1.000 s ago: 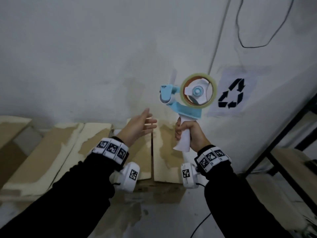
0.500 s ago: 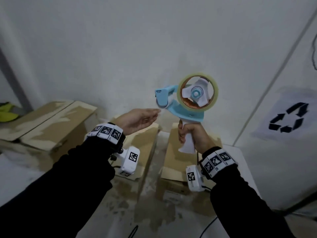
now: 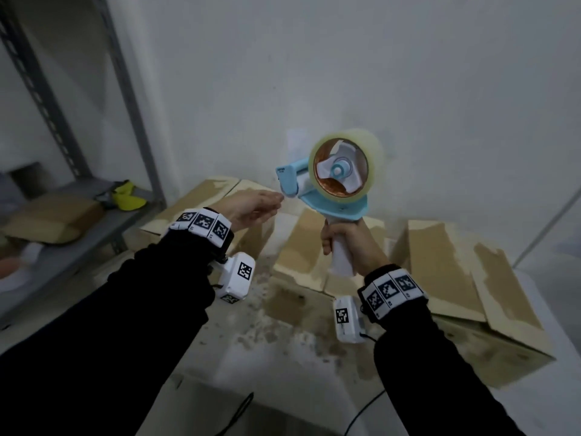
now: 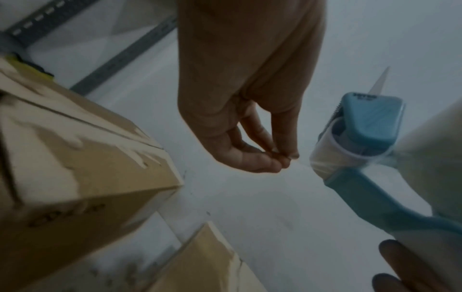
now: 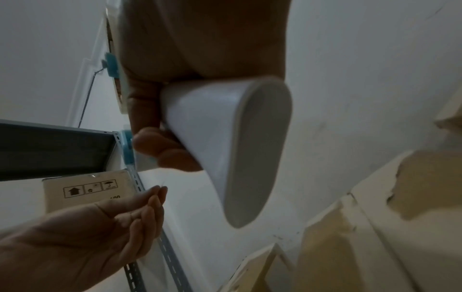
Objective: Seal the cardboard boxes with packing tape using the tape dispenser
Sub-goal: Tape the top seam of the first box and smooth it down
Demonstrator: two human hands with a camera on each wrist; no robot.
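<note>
Right hand (image 3: 345,243): fist wrapped round tape dispenser (image 3: 333,187) handle, roll upright.
Left hand (image 3: 251,209): at nine o'clock, fingertips pinched together at the dispenser's mouth; tape end indiscernible.

Handling pictograms on one box; other print is blurred

We see a house, a small unclear sign and an umbrella on the pale cardboard box on the shelf (image 5: 87,192); small lettering on the light-blue plastic tape dispenser (image 3: 317,184) stays illegible to us.
</note>
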